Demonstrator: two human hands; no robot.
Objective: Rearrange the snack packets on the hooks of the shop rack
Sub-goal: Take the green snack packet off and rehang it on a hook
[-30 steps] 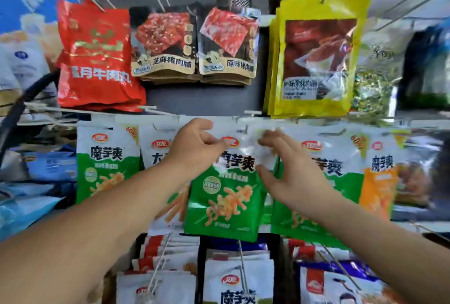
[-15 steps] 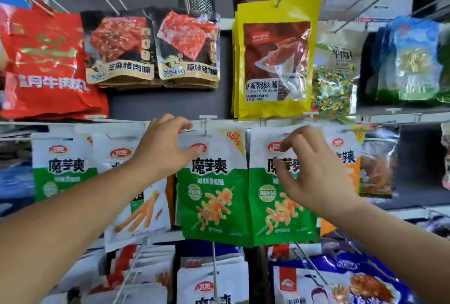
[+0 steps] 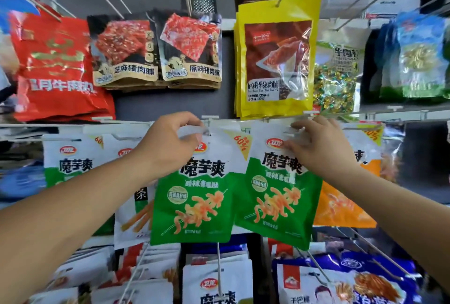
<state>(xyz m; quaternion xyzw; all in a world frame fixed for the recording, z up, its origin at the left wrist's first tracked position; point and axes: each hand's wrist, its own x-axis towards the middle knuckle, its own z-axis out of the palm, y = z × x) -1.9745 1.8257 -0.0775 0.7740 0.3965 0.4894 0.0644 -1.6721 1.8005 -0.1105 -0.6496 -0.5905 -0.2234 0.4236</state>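
Observation:
Two green-and-white snack packets hang side by side in the middle row of the rack. My left hand (image 3: 170, 143) pinches the top edge of the left green packet (image 3: 194, 206) at its hook hole. My right hand (image 3: 319, 148) grips the top of the right green packet (image 3: 277, 206), fingers curled over its white header by the hook. Both packets hang upright and slightly overlap. Their hooks are mostly hidden behind my fingers.
An orange packet (image 3: 345, 206) hangs right of my right hand, more green-white packets (image 3: 70, 157) at the left. Above hang a red bag (image 3: 56, 70), dark jerky packs (image 3: 155, 50) and a yellow pack (image 3: 275, 60). Long bare hooks (image 3: 219, 269) stick out over the lower row.
The two green packets have separated and now hang side by side. My right hand shifted right with its packet; both hands rose to the top edges at the hook rail.

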